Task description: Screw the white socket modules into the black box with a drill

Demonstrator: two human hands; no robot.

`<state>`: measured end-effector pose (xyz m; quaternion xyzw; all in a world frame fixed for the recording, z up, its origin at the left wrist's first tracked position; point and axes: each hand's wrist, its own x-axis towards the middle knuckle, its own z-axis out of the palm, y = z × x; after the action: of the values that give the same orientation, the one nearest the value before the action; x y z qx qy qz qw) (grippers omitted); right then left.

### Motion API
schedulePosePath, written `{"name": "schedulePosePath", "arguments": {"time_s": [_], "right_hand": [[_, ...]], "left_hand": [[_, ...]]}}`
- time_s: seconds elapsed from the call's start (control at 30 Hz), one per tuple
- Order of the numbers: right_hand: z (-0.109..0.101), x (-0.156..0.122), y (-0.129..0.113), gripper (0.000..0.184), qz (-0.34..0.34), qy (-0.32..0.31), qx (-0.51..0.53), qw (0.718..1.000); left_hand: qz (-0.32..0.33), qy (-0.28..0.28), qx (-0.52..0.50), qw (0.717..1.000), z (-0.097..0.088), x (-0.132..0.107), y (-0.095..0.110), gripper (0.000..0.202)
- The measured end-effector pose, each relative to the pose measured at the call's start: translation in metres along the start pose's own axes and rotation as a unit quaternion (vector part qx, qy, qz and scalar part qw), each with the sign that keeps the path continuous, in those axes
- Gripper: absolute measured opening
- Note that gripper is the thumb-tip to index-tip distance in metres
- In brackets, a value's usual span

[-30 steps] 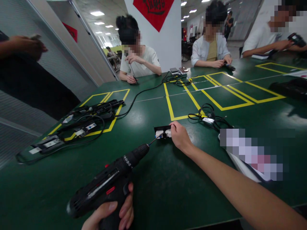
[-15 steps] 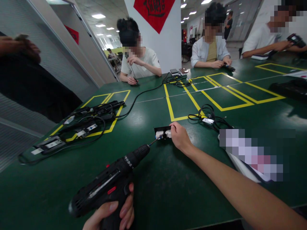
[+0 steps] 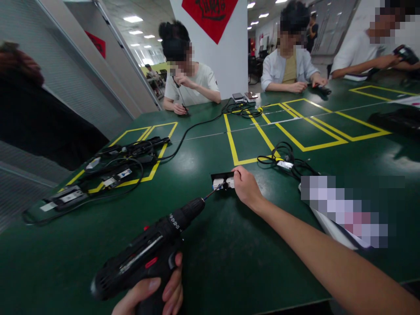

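Observation:
My left hand (image 3: 154,295) at the bottom edge is wrapped round the grip of a black cordless screwdriver (image 3: 147,251) with a red switch. Its thin bit reaches forward to a small black socket module (image 3: 222,180) with white inserts lying on the green table (image 3: 203,262). My right hand (image 3: 246,189) is closed on the right end of that module, the arm stretching in from the lower right.
Black power strips and cables (image 3: 108,173) lie in a yellow-taped box at left. A coiled cable (image 3: 285,161) sits right of the module, papers (image 3: 331,227) beyond it. Three other people sit at the far side; one person's arm (image 3: 19,61) shows at far left.
The screwdriver and both my hands stay almost still. The person's arm at far left has drawn further out of view, and the middle seated person's hand has slid right.

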<state>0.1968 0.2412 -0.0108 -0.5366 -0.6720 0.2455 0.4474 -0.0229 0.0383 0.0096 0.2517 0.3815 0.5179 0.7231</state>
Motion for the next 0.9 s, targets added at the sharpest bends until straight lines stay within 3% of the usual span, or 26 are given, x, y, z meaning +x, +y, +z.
{"name": "schedulePosePath", "arguments": {"time_s": [0.9], "right_hand": [[-0.0005, -0.0004, 0.0004, 0.027, 0.0, -0.002, -0.005, 1.0]], "left_hand": [[0.004, 0.018, 0.009, 1.0, 0.0044, 0.0012, 0.0016, 0.026]]}}
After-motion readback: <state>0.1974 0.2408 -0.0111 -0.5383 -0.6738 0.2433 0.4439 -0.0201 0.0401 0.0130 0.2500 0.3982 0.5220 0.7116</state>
